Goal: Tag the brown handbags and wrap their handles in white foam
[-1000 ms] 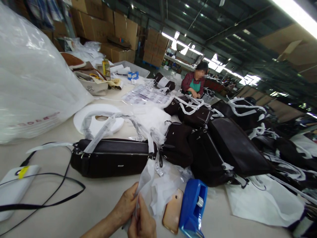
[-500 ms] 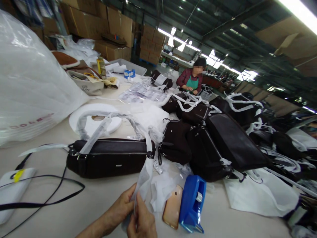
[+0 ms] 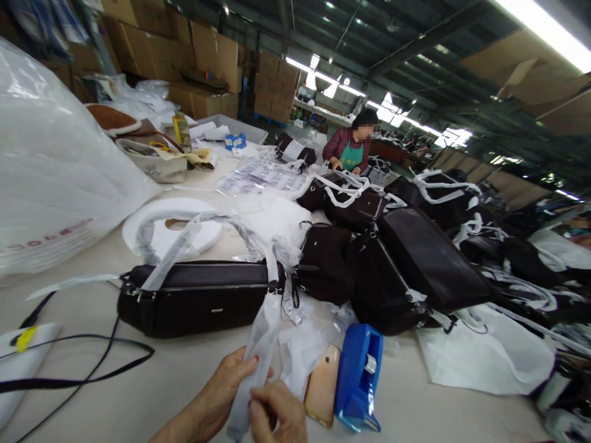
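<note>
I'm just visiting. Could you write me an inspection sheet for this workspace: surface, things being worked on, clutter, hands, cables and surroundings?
Surface: pale table, crowded towards the far side.
Job's things: dark bag; a white-wrapped strap runs from its right end to the hands.
Clutter: phone beside a blue tape dispenser; other dark bags piled beyond.
Hands: left hand holds the strap; right hand curled at its edge, exact grip unclear.
Cables: black cord across a white device, left.
Surroundings: co-worker in a green apron; stacked cartons behind.
</note>
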Demonstrator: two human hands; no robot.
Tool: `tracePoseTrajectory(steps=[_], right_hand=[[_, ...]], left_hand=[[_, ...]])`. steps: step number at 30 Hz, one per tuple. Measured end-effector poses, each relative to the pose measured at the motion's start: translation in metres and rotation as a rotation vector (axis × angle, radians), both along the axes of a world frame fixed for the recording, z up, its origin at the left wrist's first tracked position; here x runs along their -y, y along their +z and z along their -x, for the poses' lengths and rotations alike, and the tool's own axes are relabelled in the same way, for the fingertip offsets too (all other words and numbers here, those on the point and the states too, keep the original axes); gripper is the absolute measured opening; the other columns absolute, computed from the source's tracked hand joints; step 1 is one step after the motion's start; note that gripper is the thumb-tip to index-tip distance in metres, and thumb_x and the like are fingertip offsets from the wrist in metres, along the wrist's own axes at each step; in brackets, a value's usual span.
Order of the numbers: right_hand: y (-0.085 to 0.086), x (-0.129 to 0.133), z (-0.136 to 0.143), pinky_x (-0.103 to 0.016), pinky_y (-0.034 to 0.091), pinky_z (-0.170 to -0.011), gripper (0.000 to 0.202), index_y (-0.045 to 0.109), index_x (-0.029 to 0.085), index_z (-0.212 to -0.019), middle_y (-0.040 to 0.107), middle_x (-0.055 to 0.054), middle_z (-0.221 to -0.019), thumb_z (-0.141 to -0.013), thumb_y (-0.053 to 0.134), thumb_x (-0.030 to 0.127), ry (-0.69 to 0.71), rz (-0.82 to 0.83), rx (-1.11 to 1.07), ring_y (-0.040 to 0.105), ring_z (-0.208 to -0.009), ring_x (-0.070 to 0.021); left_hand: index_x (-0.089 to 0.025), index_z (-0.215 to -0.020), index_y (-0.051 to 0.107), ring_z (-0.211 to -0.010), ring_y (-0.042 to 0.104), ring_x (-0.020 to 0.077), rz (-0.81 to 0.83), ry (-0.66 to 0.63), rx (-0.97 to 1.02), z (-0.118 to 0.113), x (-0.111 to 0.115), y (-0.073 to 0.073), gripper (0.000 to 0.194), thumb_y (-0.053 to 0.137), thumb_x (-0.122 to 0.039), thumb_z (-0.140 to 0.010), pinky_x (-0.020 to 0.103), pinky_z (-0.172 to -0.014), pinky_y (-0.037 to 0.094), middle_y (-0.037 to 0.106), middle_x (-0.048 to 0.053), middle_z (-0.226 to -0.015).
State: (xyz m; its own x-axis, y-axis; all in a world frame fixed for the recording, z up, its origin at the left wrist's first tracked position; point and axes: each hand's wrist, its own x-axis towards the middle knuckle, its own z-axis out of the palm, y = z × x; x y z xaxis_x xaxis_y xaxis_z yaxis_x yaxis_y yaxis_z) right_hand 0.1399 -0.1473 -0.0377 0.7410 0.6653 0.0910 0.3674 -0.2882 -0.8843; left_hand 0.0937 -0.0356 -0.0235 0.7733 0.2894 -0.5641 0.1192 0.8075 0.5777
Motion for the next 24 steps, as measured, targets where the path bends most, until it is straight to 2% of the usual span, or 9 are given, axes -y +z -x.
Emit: tracePoseTrajectory(steps=[1, 3, 7, 9, 12, 15, 19, 22, 24], right_hand=[[0.006, -0.002, -0.013, -0.026, 0.047, -0.056, 0.016, 0.067, 0.022, -0.077, 0.061, -0.003, -0.065, -0.076, 0.054, 0.031, -0.062, -0.004, -0.131, 0.057, -0.060, -0.0164], [0.016, -0.010, -0.036, -0.024, 0.046, -0.057, 0.021, 0.064, 0.019, -0.086, 0.061, -0.003, -0.071, -0.072, 0.061, 0.035, -0.158, -0.031, -0.404, 0.057, -0.066, -0.0156], [0.014, -0.038, -0.055, -0.017, 0.032, -0.036, 0.035, 0.061, 0.014, -0.083, 0.055, 0.002, -0.058, -0.065, 0.065, 0.044, -0.016, -0.224, -1.030, 0.047, -0.045, -0.0088], [0.009, -0.050, -0.052, -0.016, 0.024, -0.032, 0.040, 0.060, 0.012, -0.082, 0.054, 0.002, -0.055, -0.063, 0.066, 0.047, 0.000, -0.261, -1.215, 0.042, -0.038, -0.0065], [0.005, -0.059, -0.045, -0.017, 0.030, -0.035, 0.044, 0.062, 0.009, -0.079, 0.061, -0.003, -0.058, -0.059, 0.069, 0.047, -0.041, -0.240, -1.248, 0.049, -0.042, -0.0088], [0.004, -0.062, -0.041, -0.020, 0.040, -0.047, 0.036, 0.062, 0.009, -0.074, 0.064, -0.005, -0.060, -0.059, 0.071, 0.041, -0.051, -0.316, -1.191, 0.055, -0.051, -0.0115], [0.005, -0.066, -0.036, -0.022, 0.042, -0.051, 0.033, 0.060, 0.012, -0.074, 0.064, -0.004, -0.061, -0.058, 0.072, 0.039, -0.138, -0.329, -1.147, 0.057, -0.055, -0.0133], [0.005, -0.068, -0.034, -0.023, 0.043, -0.052, 0.034, 0.059, 0.013, -0.074, 0.063, -0.003, -0.059, -0.058, 0.071, 0.040, -0.175, -0.324, -1.133, 0.057, -0.055, -0.0141], [0.005, -0.068, -0.033, -0.023, 0.043, -0.053, 0.032, 0.058, 0.013, -0.074, 0.064, -0.003, -0.059, -0.058, 0.070, 0.039, -0.176, -0.335, -1.131, 0.057, -0.054, -0.0135]], left_hand=[[-0.012, -0.086, 0.059, -0.058, 0.057, 0.0144, 0.007, -0.013, 0.026, 0.000, 0.000, 0.001, 0.028, 0.066, -0.032, -0.068, 0.023, -0.055, 0.042, 0.065, 0.006, -0.072], [-0.012, -0.092, 0.058, -0.060, 0.058, 0.0150, 0.025, -0.053, 0.062, 0.000, 0.000, 0.004, 0.031, 0.065, -0.033, -0.070, 0.024, -0.058, 0.043, 0.066, 0.007, -0.074], [-0.012, -0.095, 0.057, -0.060, 0.059, 0.0159, 0.055, -0.094, 0.084, -0.001, -0.001, 0.006, 0.033, 0.063, -0.035, -0.072, 0.025, -0.056, 0.043, 0.065, 0.009, -0.076], [-0.012, -0.091, 0.058, -0.058, 0.058, 0.0149, 0.077, -0.086, 0.086, -0.002, -0.002, 0.009, 0.033, 0.066, -0.035, -0.069, 0.025, -0.056, 0.042, 0.064, 0.008, -0.073], [-0.012, -0.084, 0.059, -0.060, 0.057, 0.0153, 0.097, -0.069, 0.054, 0.002, -0.002, 0.016, 0.033, 0.071, -0.035, -0.064, 0.026, -0.061, 0.044, 0.063, 0.007, -0.070], [-0.014, -0.079, 0.058, -0.064, 0.057, 0.0173, 0.010, -0.036, -0.030, 0.010, 0.003, 0.013, 0.033, 0.071, -0.039, -0.063, 0.027, -0.064, 0.045, 0.062, 0.006, -0.070], [-0.017, -0.081, 0.057, -0.060, 0.056, 0.0195, -0.228, 0.023, -0.189, 0.020, 0.015, -0.013, 0.034, 0.065, -0.047, -0.067, 0.028, -0.058, 0.044, 0.059, 0.004, -0.065], [-0.019, -0.091, 0.058, -0.068, 0.055, 0.0199, -0.362, 0.118, -0.208, 0.021, 0.019, -0.033, 0.033, 0.063, -0.042, -0.069, 0.026, -0.062, 0.044, 0.062, 0.005, -0.077], [-0.019, -0.093, 0.058, -0.071, 0.055, 0.0208, -0.381, 0.102, -0.182, 0.020, 0.016, -0.038, 0.033, 0.063, -0.040, -0.068, 0.026, -0.064, 0.043, 0.064, 0.005, -0.082]])
